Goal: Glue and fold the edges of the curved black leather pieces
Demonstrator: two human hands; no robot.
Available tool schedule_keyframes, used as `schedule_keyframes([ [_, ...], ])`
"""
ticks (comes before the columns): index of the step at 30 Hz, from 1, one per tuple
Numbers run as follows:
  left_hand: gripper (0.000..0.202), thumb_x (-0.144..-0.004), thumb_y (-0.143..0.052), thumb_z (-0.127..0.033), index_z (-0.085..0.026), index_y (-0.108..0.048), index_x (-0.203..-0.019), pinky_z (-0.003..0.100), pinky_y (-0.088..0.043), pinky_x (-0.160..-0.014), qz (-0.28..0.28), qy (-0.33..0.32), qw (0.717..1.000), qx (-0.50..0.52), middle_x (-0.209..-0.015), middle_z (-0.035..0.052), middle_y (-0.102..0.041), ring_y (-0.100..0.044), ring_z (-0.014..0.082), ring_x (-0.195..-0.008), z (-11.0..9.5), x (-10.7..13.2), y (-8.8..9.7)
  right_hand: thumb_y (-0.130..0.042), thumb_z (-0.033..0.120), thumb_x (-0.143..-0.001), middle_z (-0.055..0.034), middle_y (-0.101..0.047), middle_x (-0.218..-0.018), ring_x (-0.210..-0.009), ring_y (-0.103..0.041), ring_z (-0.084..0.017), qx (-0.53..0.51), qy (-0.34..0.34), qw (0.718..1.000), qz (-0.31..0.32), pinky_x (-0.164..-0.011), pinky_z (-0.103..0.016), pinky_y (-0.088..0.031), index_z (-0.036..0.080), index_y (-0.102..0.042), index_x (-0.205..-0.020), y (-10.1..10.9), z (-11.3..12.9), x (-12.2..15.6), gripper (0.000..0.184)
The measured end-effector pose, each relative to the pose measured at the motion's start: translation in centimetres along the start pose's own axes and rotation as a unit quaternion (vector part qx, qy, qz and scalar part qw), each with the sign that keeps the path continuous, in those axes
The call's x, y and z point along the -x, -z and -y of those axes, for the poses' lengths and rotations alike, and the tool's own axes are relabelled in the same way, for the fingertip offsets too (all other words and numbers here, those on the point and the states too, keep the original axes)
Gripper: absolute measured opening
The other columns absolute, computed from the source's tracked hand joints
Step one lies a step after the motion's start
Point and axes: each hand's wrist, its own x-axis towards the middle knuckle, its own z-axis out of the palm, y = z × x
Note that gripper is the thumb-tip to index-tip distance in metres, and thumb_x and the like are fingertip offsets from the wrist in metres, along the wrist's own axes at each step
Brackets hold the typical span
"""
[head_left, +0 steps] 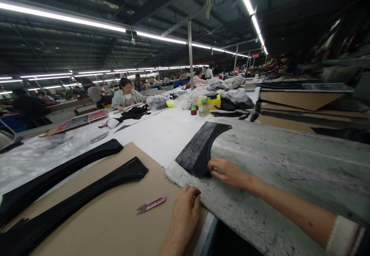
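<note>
A curved black fabric piece point(196, 148) with a speckled grey band lies on the near left end of a worn grey padded board point(260, 163). My right hand point(227, 173) reaches over the board and pinches the lower right edge of that piece. Beside the board's front left edge, my left hand point(186, 206) is closed with its fingers curled; whatever is in them, if anything, is hidden. Pink-handled thread snips point(151, 205) lie to its left on a tan sheet point(115, 217). Two stacks of long curved black pieces, a nearer one point(95, 194) and a farther one point(66, 163), lie farther left.
Clear plastic sheeting point(58, 154) covers the far left. Behind the board stand a red bottle with a green tip point(193, 110), a jar point(203, 106) and a yellow bin point(214, 102). Cardboard sheets point(300, 100) are stacked at right. A co-worker point(127, 96) sits across the white table point(156, 132).
</note>
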Motion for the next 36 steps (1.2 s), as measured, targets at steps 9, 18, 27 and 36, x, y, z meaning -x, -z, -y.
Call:
schedule_keyframes([
  [9, 0.051, -0.083, -0.042, -0.005, -0.019, -0.052, -0.131, 0.038, -0.039, -0.102, 0.013, -0.149, 0.966, -0.213, -0.137, 0.0056, -0.054, -0.047, 0.0255, -0.118, -0.7, -3.2, -2.2, -0.048, 0.02, -0.088, -0.0012, -0.066, -0.083, -0.078, -0.06, -0.017, -0.071, -0.045, 0.995, -0.057, -0.072, -0.027, -0.044, 0.018, -0.062, -0.085, 0.8, -1.0, -1.7, 0.014],
  [18, 0.043, -0.094, -0.047, -0.025, -0.014, -0.049, -0.136, 0.044, -0.043, -0.101, -0.064, -0.129, 0.926, -0.348, -0.14, 0.0106, -0.053, -0.049, 0.0302, -0.125, 0.6, -4.7, -6.9, -0.05, 0.014, -0.081, -0.0027, -0.064, -0.081, -0.076, -0.057, -0.018, -0.057, 0.011, 0.997, -0.049, -0.072, -0.029, -0.041, 0.018, -0.061, -0.082, 2.1, -0.4, -3.1, 0.012],
  [27, 0.05, -0.091, -0.055, -0.027, -0.015, -0.045, -0.139, 0.049, -0.041, -0.102, -0.057, -0.058, 0.952, -0.296, -0.133, 0.0109, -0.057, -0.049, 0.0313, -0.121, 0.5, -3.9, -7.9, -0.048, 0.018, -0.081, -0.0037, -0.062, -0.085, -0.08, -0.056, -0.019, -0.07, 0.009, 0.993, -0.099, -0.075, -0.031, -0.041, 0.019, -0.06, -0.085, 3.7, -0.5, -4.3, 0.012],
  [36, 0.027, -0.096, -0.041, -0.022, -0.02, -0.064, -0.109, 0.038, -0.041, -0.091, -0.114, 0.004, 0.962, -0.247, -0.117, 0.0062, -0.061, -0.05, 0.0248, -0.107, -0.5, -6.4, -4.6, -0.056, 0.027, -0.079, 0.0017, -0.062, -0.073, -0.066, -0.055, -0.015, -0.164, -0.039, 0.978, -0.122, -0.063, -0.027, -0.042, 0.019, -0.06, -0.082, 3.8, -1.3, -5.1, 0.009],
])
